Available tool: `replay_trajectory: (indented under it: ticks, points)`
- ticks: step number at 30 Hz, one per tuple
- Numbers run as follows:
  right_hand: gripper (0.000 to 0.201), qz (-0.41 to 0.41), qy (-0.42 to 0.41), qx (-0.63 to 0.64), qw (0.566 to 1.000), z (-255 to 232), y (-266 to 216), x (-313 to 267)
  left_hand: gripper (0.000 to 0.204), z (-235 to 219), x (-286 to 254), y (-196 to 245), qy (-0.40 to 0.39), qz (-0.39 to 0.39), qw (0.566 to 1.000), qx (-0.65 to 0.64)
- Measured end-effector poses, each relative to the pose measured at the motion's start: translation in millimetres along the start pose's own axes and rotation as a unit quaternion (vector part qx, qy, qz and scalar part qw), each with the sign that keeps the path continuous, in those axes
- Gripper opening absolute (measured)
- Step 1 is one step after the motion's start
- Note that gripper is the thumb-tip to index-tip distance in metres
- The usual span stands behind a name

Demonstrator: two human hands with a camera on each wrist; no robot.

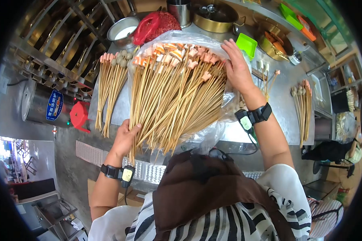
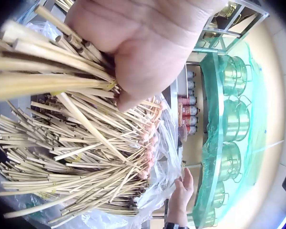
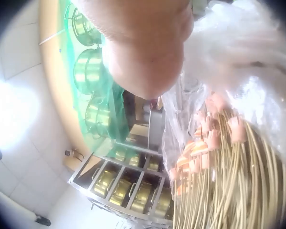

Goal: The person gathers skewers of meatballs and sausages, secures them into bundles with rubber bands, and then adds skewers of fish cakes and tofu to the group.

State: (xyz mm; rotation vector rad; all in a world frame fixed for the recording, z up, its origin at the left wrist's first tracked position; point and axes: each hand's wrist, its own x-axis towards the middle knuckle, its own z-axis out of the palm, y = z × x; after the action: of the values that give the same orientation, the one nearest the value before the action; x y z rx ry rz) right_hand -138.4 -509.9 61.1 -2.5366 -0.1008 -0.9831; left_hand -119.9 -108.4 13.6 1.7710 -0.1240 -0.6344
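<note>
A wide pile of skewers (image 1: 177,96) with pink and orange-white pieces at the far ends lies on a clear plastic bag (image 1: 205,38). At the pile's near left edge the left hand (image 1: 124,138) grips a bunch of stick ends; the left wrist view shows its thumb side (image 2: 143,52) against the sticks (image 2: 43,71). The right hand (image 1: 239,68), fingers extended, touches the bag at the pile's upper right. In the right wrist view that hand (image 3: 143,47) is beside the plastic, above the skewer heads (image 3: 209,133); its fingertips are hidden there.
Smaller skewer bundles lie left (image 1: 112,80) and right (image 1: 303,108) on the metal table (image 1: 283,128). Behind are a red bag (image 1: 165,24), a metal bowl (image 1: 124,30), a brass pot (image 1: 215,18) and a green tray (image 1: 246,45). A red object (image 1: 79,116) stands at left.
</note>
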Motion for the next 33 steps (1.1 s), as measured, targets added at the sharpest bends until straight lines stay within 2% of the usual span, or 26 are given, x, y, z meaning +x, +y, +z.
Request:
replay_trajectory:
  ticks: [2,4,6,9,10,11,12,14,15,16,17,18,19,21,22,24,26,29,32,33]
  points:
    - [0.043,0.021,-0.021,0.016,0.999,0,5,-15,0.032,-1,0,-4,-0.003,0.000,1.000,0.003]
    - [0.045,-0.008,-0.079,-0.010,0.997,-2,5,-27,0.031,-1,2,-7,-0.005,-0.002,1.000,-0.027]
    - [0.047,-0.017,-0.096,0.000,0.995,-3,-1,-43,0.031,1,3,-12,-0.002,-0.002,0.999,-0.040]
    - [0.045,-0.135,-0.184,-0.065,0.971,-8,-21,-68,0.031,2,5,-12,0.005,-0.006,0.999,-0.049]
    - [0.045,-0.130,-0.187,-0.066,0.972,-8,-27,-82,0.031,3,4,-13,0.011,-0.011,0.999,-0.045]
    - [0.043,-0.146,-0.216,-0.036,0.965,-7,-32,-98,0.040,4,5,-17,0.018,-0.012,0.998,-0.053]
    - [0.041,-0.161,-0.245,-0.004,0.956,-6,-39,-113,0.040,5,5,-17,0.014,-0.019,0.998,-0.051]
    - [0.041,-0.148,-0.263,0.035,0.953,-8,-53,-137,0.061,13,4,-10,0.032,0.046,0.997,0.052]
    - [0.041,-0.141,-0.278,0.072,0.947,-8,-60,-147,0.087,16,3,-10,0.042,0.035,0.996,0.074]
    - [0.041,-0.138,-0.279,0.077,0.947,-7,-65,-155,0.087,22,-1,-4,0.042,0.030,0.996,0.077]
    - [0.040,-0.123,-0.281,0.090,0.947,-5,-69,-163,0.096,30,-8,7,0.071,0.095,0.964,0.239]
    - [0.040,-0.109,-0.284,0.103,0.947,-3,-73,-171,0.105,39,-13,15,0.095,0.158,0.901,0.393]
    - [0.038,-0.103,-0.278,0.108,0.949,0,-75,-175,0.105,47,-16,20,0.094,0.156,0.900,0.396]
    - [0.037,-0.088,-0.283,0.105,0.949,2,-78,-179,0.113,65,-21,24,0.072,0.177,0.851,0.488]
    - [0.036,-0.077,-0.288,0.097,0.950,3,-78,-180,0.113,73,-21,23,0.069,0.177,0.851,0.490]
    - [0.034,-0.079,-0.281,0.091,0.952,2,-81,-181,0.114,87,-16,17,0.035,0.228,0.805,0.546]
    - [0.032,-0.080,-0.273,0.081,0.955,3,-82,-182,0.108,91,-7,14,0.016,0.226,0.805,0.548]
    - [0.027,-0.070,-0.284,0.117,0.949,3,-85,-193,0.095,86,6,3,0.055,0.265,0.782,0.562]
    - [0.025,-0.060,-0.314,0.111,0.941,4,-87,-213,0.092,77,11,1,0.060,0.268,0.788,0.550]
    - [0.025,-0.028,-0.328,0.112,0.938,3,-88,-220,0.088,78,10,1,0.058,0.270,0.788,0.549]
